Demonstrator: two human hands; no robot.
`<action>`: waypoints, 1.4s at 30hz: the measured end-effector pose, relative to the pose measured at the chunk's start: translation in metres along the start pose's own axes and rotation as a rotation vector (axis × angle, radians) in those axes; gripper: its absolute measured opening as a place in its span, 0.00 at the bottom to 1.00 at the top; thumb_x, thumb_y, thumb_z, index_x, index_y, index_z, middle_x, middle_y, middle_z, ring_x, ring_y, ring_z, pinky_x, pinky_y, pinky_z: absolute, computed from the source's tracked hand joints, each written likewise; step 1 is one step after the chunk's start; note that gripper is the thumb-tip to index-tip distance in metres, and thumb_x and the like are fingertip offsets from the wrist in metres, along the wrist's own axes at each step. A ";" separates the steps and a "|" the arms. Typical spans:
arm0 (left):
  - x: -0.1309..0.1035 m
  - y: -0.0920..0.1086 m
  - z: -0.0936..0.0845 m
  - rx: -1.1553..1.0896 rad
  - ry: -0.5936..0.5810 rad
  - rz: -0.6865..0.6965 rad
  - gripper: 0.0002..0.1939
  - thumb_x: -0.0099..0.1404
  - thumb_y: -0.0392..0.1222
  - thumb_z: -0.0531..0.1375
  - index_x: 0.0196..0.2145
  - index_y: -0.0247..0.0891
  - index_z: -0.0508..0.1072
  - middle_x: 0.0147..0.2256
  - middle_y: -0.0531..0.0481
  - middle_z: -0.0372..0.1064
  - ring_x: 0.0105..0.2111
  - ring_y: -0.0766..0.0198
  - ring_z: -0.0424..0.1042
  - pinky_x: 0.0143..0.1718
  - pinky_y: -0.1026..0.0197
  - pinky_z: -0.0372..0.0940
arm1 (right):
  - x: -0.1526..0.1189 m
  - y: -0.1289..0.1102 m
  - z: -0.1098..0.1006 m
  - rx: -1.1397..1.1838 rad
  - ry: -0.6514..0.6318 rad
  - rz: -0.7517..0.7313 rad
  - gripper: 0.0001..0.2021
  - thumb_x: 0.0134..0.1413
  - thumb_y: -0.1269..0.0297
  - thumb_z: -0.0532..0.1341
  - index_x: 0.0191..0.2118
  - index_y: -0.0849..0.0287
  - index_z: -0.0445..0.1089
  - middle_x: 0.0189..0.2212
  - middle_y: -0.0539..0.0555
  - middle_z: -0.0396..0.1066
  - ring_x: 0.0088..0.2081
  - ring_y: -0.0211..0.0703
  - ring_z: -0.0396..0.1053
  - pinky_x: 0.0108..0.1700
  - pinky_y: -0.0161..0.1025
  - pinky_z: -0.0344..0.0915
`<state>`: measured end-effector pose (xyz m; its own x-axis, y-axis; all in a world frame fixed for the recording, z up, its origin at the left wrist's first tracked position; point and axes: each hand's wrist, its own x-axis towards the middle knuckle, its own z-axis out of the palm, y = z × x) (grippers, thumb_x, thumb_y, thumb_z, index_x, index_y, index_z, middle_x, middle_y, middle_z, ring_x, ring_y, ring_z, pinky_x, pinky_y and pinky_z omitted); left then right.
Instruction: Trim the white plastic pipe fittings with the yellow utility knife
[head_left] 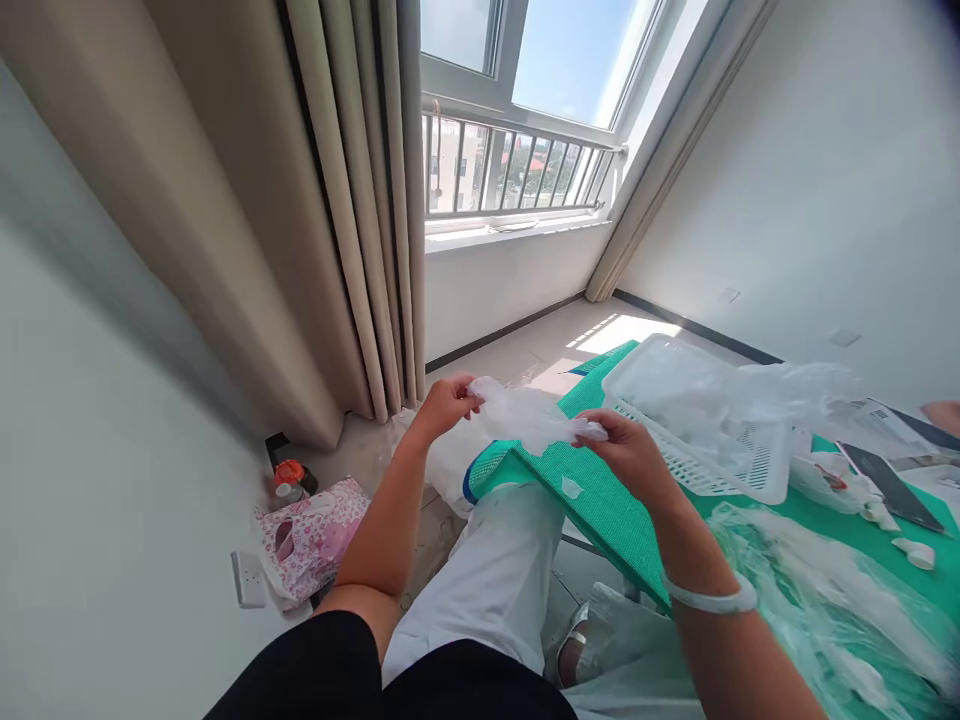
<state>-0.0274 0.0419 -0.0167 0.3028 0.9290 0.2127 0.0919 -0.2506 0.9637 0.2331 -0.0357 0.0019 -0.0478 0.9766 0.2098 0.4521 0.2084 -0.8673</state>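
A thin, translucent white plastic piece (525, 412) is stretched between my two hands, over the near left corner of the green-covered table (600, 492). My left hand (450, 402) pinches its left end. At the right end, my right hand (621, 448) has its fingers closed on the gathered plastic. A small white scrap (571, 487) lies on the green cover just below the held piece. Right of my right hand stands a white plastic basket (686, 470) with a heap of similar translucent white plastic (697, 395) in it.
Clear plastic sheeting (840, 590) spreads over the table's right part, near a dark flat object (889, 485) and a white roll (913, 552). A pink floral bag (322, 535) stands on the floor at left. Part of another person's hand (941, 415) shows at the right edge.
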 end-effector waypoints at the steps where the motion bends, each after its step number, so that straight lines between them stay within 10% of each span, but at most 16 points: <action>1: 0.010 -0.003 -0.006 0.085 0.096 0.038 0.03 0.51 0.33 0.59 0.26 0.36 0.73 0.23 0.51 0.66 0.22 0.67 0.65 0.23 0.66 0.61 | 0.019 0.005 0.011 -0.065 0.039 -0.043 0.08 0.44 0.60 0.61 0.31 0.58 0.71 0.29 0.52 0.71 0.33 0.44 0.68 0.38 0.41 0.65; 4: 0.030 -0.022 -0.014 0.412 0.273 0.050 0.09 0.55 0.30 0.55 0.30 0.37 0.74 0.36 0.47 0.69 0.34 0.62 0.70 0.36 0.63 0.65 | 0.069 0.025 0.042 -0.301 0.057 -0.151 0.08 0.46 0.69 0.56 0.34 0.58 0.71 0.36 0.55 0.71 0.38 0.45 0.68 0.41 0.42 0.65; 12: 0.014 -0.103 0.019 0.734 0.022 -0.434 0.29 0.52 0.28 0.62 0.52 0.33 0.65 0.54 0.33 0.61 0.52 0.46 0.64 0.49 0.51 0.61 | 0.099 0.087 0.097 -0.623 -0.290 -0.041 0.19 0.39 0.82 0.60 0.41 0.62 0.73 0.43 0.61 0.72 0.49 0.51 0.66 0.51 0.46 0.61; 19: 0.016 -0.072 0.061 0.732 -0.005 -0.271 0.20 0.61 0.36 0.57 0.52 0.34 0.66 0.53 0.37 0.62 0.55 0.52 0.61 0.54 0.54 0.57 | 0.077 0.079 0.075 -0.603 -0.213 -0.098 0.12 0.51 0.76 0.56 0.39 0.60 0.73 0.42 0.59 0.73 0.49 0.47 0.66 0.54 0.47 0.60; 26: 0.022 -0.003 0.120 0.591 -0.081 0.313 0.13 0.62 0.37 0.57 0.44 0.35 0.71 0.45 0.41 0.68 0.48 0.54 0.67 0.51 0.51 0.62 | -0.016 0.031 0.001 -0.301 0.294 -0.097 0.13 0.55 0.69 0.54 0.45 0.56 0.70 0.43 0.55 0.73 0.46 0.44 0.69 0.49 0.43 0.65; 34: -0.029 0.044 0.255 0.372 -0.574 0.784 0.10 0.66 0.39 0.52 0.42 0.38 0.71 0.43 0.43 0.69 0.46 0.58 0.67 0.48 0.54 0.64 | -0.161 0.031 -0.053 -0.361 0.675 0.216 0.12 0.54 0.70 0.50 0.34 0.57 0.71 0.32 0.53 0.73 0.35 0.41 0.69 0.38 0.38 0.65; 42: -0.062 0.043 0.362 0.731 -1.048 0.702 0.15 0.61 0.25 0.48 0.37 0.33 0.72 0.40 0.41 0.69 0.44 0.57 0.68 0.48 0.57 0.62 | -0.243 0.090 -0.100 -0.660 0.822 0.660 0.17 0.40 0.81 0.48 0.19 0.58 0.70 0.30 0.56 0.73 0.44 0.49 0.65 0.47 0.44 0.62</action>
<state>0.3011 -0.1253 -0.0465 0.9970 0.0196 0.0747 -0.0078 -0.9366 0.3503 0.3748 -0.2599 -0.0821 0.8228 0.5117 0.2472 0.5503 -0.6087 -0.5715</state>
